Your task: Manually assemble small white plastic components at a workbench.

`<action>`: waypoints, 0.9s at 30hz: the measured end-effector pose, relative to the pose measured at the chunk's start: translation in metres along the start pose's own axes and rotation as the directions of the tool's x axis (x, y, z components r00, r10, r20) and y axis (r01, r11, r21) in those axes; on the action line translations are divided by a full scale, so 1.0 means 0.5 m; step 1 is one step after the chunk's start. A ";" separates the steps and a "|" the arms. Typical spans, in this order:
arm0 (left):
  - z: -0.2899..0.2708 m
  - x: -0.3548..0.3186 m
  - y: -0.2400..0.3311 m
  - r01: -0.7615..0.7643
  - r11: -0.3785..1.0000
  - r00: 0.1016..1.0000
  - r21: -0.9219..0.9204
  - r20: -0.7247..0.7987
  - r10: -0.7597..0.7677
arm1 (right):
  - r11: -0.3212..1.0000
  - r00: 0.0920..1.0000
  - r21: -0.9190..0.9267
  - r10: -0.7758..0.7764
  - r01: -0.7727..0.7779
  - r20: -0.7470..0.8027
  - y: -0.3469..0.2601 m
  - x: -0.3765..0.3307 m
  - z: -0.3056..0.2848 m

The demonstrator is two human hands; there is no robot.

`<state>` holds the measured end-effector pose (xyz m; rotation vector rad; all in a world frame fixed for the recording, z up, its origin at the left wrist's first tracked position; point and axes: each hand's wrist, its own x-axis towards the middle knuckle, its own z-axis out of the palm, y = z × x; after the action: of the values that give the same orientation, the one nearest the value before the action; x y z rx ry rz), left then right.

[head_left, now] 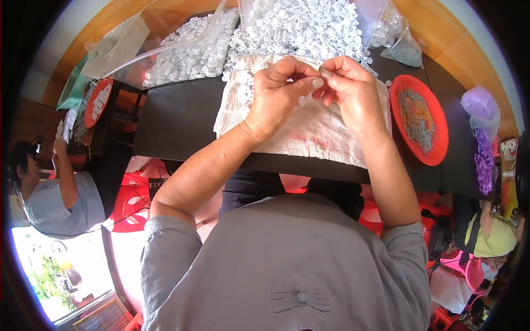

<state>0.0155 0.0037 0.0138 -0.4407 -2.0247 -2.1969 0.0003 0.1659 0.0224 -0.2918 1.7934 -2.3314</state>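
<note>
My left hand point(280, 92) and my right hand point(353, 95) meet over a white towel point(301, 140) on the dark table. Thumb and fingers of each are pinched together, and the fingertips almost touch. Whatever sits between them is too small and covered to make out. Just beyond my hands lies a big heap of small white plastic pieces point(301, 27), spilling onto the towel's far edge. Right of the towel, a red oval tray point(440, 144) holds many thin grey metal pieces and some orange-yellow ones.
A clear bin of more white pieces point(193, 52) stands at the far left. Plastic bags point(403, 49) of small parts lie at the far right, near a purple bag point(480, 105). A person point(63, 193) sits at the left; another person point(491, 234) is at the right.
</note>
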 end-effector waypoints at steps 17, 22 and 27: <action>-0.009 -0.007 0.005 0.182 0.964 0.979 -0.195 -0.058 -0.197 | 0.954 0.970 -0.212 -0.231 0.210 -0.078 0.015 -0.010 0.040; -0.015 -0.001 -0.002 0.214 0.950 0.972 -0.227 -0.043 -0.230 | 0.855 0.949 -0.447 -0.313 0.261 -0.045 0.018 -0.012 0.031; -0.013 -0.002 -0.002 0.204 0.950 0.975 -0.237 -0.041 -0.219 | 0.706 0.901 -0.602 -0.431 0.373 0.053 0.027 -0.011 0.026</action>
<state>0.0155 -0.0028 0.0119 -0.1740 -1.8659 -2.5524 0.0093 0.1517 0.0124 -0.7478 2.7319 -1.9372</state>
